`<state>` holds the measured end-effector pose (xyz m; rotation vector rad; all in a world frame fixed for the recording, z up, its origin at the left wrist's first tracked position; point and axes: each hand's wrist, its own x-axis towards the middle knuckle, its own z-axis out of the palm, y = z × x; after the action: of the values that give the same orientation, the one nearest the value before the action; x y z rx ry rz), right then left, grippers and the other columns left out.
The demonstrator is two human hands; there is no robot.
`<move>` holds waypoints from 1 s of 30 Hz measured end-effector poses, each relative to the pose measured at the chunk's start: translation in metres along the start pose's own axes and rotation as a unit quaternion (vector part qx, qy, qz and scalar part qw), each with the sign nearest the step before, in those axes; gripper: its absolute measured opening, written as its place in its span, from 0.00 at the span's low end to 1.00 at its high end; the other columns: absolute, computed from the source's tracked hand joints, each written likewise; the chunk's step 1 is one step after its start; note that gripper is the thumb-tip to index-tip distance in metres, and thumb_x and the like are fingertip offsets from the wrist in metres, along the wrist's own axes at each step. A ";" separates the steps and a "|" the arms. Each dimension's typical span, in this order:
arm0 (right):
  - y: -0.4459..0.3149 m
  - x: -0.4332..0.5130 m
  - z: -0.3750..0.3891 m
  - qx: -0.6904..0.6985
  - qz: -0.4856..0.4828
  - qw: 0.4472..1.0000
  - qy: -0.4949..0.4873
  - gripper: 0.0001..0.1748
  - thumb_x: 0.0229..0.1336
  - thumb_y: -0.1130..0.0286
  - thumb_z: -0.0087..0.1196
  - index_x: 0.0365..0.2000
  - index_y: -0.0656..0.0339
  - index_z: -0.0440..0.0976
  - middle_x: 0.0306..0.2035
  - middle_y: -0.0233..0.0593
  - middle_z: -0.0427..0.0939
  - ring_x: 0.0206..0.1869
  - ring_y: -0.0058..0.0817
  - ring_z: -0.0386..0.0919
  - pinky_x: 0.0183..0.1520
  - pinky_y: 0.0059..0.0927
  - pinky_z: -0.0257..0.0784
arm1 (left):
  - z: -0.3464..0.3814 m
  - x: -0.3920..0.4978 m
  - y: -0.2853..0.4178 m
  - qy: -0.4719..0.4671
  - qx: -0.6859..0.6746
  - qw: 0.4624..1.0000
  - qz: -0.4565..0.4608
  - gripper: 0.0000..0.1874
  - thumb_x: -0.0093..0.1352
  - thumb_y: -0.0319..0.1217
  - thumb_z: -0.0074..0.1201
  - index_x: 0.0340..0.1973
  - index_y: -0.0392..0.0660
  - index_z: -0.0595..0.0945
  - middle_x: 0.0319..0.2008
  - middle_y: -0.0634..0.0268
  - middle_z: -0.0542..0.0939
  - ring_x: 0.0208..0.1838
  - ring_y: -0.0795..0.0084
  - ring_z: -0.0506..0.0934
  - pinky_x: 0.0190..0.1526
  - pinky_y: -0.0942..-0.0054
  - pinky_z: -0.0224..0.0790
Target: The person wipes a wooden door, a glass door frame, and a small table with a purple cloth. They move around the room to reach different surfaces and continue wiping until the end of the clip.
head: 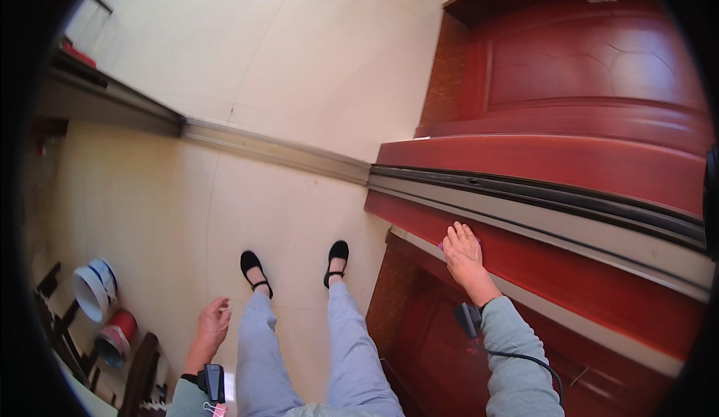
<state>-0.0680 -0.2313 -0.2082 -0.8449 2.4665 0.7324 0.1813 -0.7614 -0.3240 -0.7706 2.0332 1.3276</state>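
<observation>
My right hand (pixel 463 249) lies on the red door frame (pixel 522 254), its fingers over a small purple thing (pixel 442 245) that shows only at the edges of the hand. What exactly the purple thing is, I cannot tell. Low on the left, my left hand (pixel 214 320) hangs in the air beside my leg, fingers loosely curled, with nothing seen in it. Each wrist carries a strapped dark device. A red panelled door (pixel 584 68) fills the upper right, and another red door panel (pixel 444 327) is below the frame.
A metal floor track (pixel 275 150) crosses the pale floor (pixel 303 209) and meets the frame beside dark rails (pixel 505 184). At lower left are a white bucket (pixel 90 293), a red bucket (pixel 124 327) and dark wooden furniture (pixel 140 369). A dark-edged panel (pixel 129 102) stands at upper left.
</observation>
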 end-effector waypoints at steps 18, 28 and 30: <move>-0.078 0.205 0.249 -0.016 -0.144 0.983 -0.114 0.13 0.56 0.68 0.51 0.39 0.61 0.78 0.50 0.45 0.73 0.63 0.40 0.65 0.68 0.38 0.55 | 0.218 0.097 0.038 -0.049 -0.119 0.992 0.016 0.16 0.66 0.24 0.52 0.49 0.37 0.76 0.41 0.53 0.80 0.36 0.62 0.80 0.41 0.69 0.73; -0.117 0.286 0.357 0.015 -0.159 0.980 -0.117 0.09 0.54 0.72 0.49 0.35 0.63 0.75 0.48 0.46 0.74 0.61 0.43 0.68 0.66 0.41 0.59 | 0.271 0.123 0.012 -0.078 -0.162 0.984 0.009 0.17 0.64 0.21 0.53 0.49 0.35 0.76 0.38 0.53 0.79 0.36 0.60 0.79 0.41 0.67 0.72; -0.125 0.294 0.370 -0.002 -0.155 0.982 -0.106 0.10 0.55 0.72 0.49 0.37 0.63 0.75 0.50 0.45 0.74 0.62 0.42 0.67 0.66 0.41 0.59 | 0.275 0.123 0.011 -0.084 -0.159 0.984 0.018 0.17 0.63 0.21 0.54 0.48 0.35 0.76 0.36 0.54 0.79 0.36 0.59 0.78 0.39 0.67 0.72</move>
<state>-0.1164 -0.2192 -0.6951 -1.0632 2.0852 0.6762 0.1349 -0.5202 -0.4992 -0.7312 1.7327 1.7036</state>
